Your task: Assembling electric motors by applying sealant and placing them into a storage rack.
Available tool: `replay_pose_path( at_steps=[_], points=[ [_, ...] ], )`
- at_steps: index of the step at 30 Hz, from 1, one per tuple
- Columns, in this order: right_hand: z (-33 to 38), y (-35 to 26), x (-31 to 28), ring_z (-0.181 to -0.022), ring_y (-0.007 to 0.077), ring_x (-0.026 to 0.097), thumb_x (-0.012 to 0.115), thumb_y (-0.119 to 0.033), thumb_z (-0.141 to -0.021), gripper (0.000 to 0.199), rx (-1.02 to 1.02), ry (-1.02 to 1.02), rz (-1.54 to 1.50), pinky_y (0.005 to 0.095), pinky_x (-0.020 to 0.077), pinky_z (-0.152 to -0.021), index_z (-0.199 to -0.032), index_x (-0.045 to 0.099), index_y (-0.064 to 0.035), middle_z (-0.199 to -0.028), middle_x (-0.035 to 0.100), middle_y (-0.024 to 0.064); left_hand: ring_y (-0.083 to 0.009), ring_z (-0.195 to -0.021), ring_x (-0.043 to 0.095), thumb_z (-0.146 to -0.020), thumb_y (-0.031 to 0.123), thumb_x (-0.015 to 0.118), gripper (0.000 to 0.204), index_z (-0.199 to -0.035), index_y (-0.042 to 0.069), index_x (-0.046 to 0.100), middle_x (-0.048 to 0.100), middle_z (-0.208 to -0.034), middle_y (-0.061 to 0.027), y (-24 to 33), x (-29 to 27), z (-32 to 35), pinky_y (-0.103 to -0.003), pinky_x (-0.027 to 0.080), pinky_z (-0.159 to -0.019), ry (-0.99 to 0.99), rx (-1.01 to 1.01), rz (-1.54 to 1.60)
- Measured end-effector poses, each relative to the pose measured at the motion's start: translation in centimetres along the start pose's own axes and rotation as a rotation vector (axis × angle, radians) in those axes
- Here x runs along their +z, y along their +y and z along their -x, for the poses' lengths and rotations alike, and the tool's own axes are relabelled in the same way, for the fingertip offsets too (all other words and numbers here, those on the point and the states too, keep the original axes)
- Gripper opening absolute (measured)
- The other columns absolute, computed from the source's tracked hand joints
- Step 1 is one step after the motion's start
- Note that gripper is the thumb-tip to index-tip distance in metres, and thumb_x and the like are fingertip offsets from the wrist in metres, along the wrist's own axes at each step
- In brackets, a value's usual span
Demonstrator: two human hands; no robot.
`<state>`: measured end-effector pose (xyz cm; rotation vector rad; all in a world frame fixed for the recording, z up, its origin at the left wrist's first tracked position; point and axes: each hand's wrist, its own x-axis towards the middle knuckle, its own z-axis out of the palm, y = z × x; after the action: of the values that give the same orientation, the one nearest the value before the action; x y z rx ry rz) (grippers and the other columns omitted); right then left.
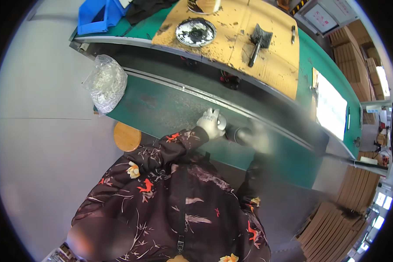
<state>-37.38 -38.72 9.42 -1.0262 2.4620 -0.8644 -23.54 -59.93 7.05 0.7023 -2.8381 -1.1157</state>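
Pale round piece [222,122] being held at the near counter [161,105]

The pale round piece is being gripped by the gloved left hand [209,124], its fingers being curled close around the left side, around the middle of the near, lower green counter. Just to the right, a dark cylindrical piece [234,133] is being approached or touched by the gloved right hand [260,138]; that hand is being blurred, so whether it is wide, narrow or holding anything cannot be told. Whether the two pieces are being joined cannot be told either.

At the far left end of the lower counter, a clear plastic bag [107,83] of whitish material is being supported. On the far, upper counter [309,56], a cardboard sheet [279,59] is being covered in part by a black-smeared round lid [196,32], a dark scraper [261,38] and a pen [293,35]. To their left, a blue bin [101,17] is being held up; to their right, a clipboard [331,107] is being displayed.
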Motion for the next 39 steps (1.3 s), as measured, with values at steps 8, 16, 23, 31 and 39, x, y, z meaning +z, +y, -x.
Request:
replay_pose_path(
  at_steps=[8,16,23,31,39],
  points=[
    [-20.9,0.8,5.6,-0.126,0.0399,0.051,0.069,-0.044,-0.076,0.068,0.015,-0.168,0.261,0.0449,0.0436,-0.104,-0.136,0.054,-0.0154,-0.138,0.053,0.0215,-0.0418,-0.130,0.047,-0.056,0.041,0.088,0.128,-0.150,-0.009,0.017,0.032,-0.148,-0.0341,-9.6,4.4,4.3,-0.041,0.039,-0.111,-0.559,-0.186,0.055],
    [-26.0,4.5,13.5,-0.129,0.0337,0.052,0.068,-0.037,-0.077,0.060,0.341,-0.293,0.689,0.0411,0.0428,-0.108,-0.131,0.060,-0.0136,-0.139,0.053,0.0176,-0.0331,-0.130,0.052,-0.078,0.043,0.078,0.084,-0.141,-0.002,0.047,0.058,-0.133,-0.0233,-19.0,7.0,7.7,-0.039,0.040,-0.109,-0.385,-0.371,0.654],
    [-28.6,-7.3,17.3,-0.125,0.0304,0.057,0.066,-0.039,-0.084,0.043,0.477,-0.506,0.571,0.0450,0.0464,-0.101,-0.120,0.070,-0.0167,-0.131,0.064,0.0096,-0.0320,-0.117,0.061,-0.082,0.045,0.072,0.069,-0.130,-0.003,0.059,0.066,-0.123,-0.0202,-28.9,-1.8,5.1,-0.038,0.044,-0.102,-0.111,-0.596,0.675],
    [-24.0,-14.9,27.3,-0.117,0.0343,0.062,0.061,-0.041,-0.081,0.057,0.561,-0.327,0.217,0.0436,0.0492,-0.096,-0.121,0.063,0.0002,-0.126,0.063,0.0234,-0.0307,-0.119,0.059,-0.080,0.057,0.072,0.079,-0.130,-0.003,0.059,0.065,-0.125,-0.0207,-32.8,-3.8,-10.5,-0.038,0.043,-0.104,-0.187,-0.415,0.620],
    [-8.9,-18.7,31.3,-0.111,0.0418,0.060,0.069,-0.043,-0.075,0.066,0.445,-0.280,0.071,0.0470,0.0494,-0.095,-0.121,0.057,0.0024,-0.117,0.061,0.0262,-0.0358,-0.112,0.062,-0.056,0.054,0.090,0.106,-0.131,-0.009,0.048,0.063,-0.121,-0.0252,-24.2,0.8,-15.8,-0.040,0.050,-0.095,-0.390,-0.065,0.121]
  ],
)
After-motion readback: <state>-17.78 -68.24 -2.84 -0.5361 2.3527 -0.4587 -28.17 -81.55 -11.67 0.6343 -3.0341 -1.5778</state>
